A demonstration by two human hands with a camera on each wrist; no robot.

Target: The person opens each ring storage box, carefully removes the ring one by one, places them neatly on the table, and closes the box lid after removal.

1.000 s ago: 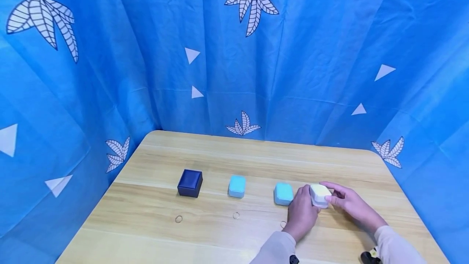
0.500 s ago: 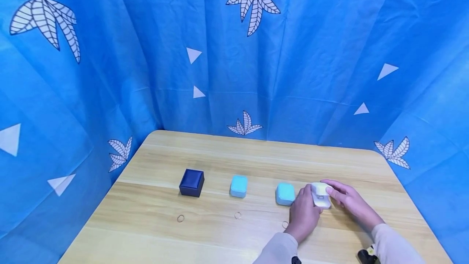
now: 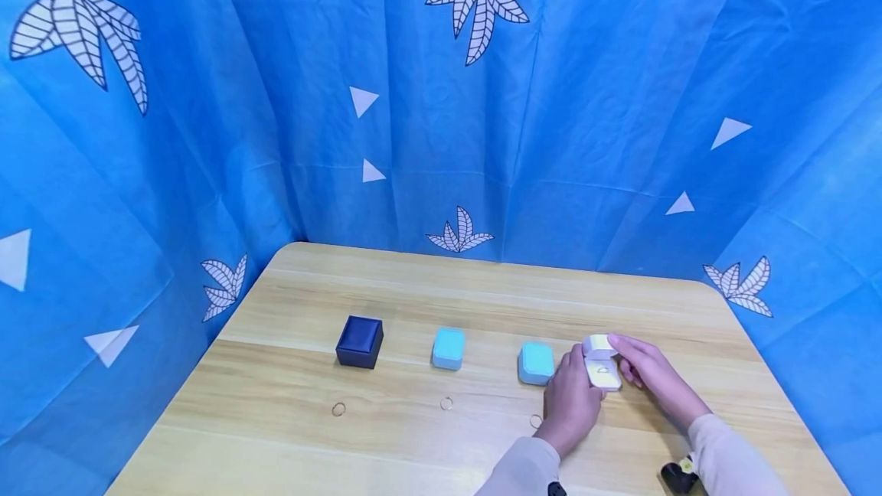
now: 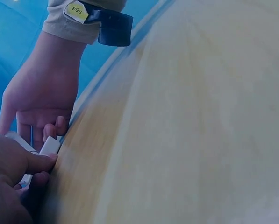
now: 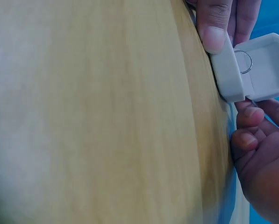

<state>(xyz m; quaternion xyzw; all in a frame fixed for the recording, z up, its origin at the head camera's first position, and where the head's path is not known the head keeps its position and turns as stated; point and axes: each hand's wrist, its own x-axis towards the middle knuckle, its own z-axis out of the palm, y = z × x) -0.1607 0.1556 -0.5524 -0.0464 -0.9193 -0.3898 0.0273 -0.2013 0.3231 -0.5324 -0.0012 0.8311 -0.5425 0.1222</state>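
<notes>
A white ring box (image 3: 602,375) stands with its lid raised, and a silver ring (image 5: 245,62) sits upright in its slot. My left hand (image 3: 572,402) grips the base from the left; in the right wrist view its thumb (image 5: 213,37) presses the base's side. My right hand (image 3: 658,379) holds the raised lid (image 5: 268,65) at its right edge. Some of its fingers (image 5: 251,116) are curled beside the box, and its thumb is hard to make out. Left of my left hand is a turquoise ring box (image 3: 536,363), closed. A thin ring (image 3: 536,421) lies near my left wrist.
Further left on the wooden table (image 3: 386,450) are a second closed turquoise box (image 3: 449,348) and a dark blue box (image 3: 360,341). Before them lie a thin ring (image 3: 446,403) and another ring (image 3: 338,409). A blue patterned curtain (image 3: 310,98) surrounds the table's back and sides.
The white box's lid has swung from closed to wide open, showing the ring inside. My right hand has shifted back with the lid; my left hand has kept its grip on the base.
</notes>
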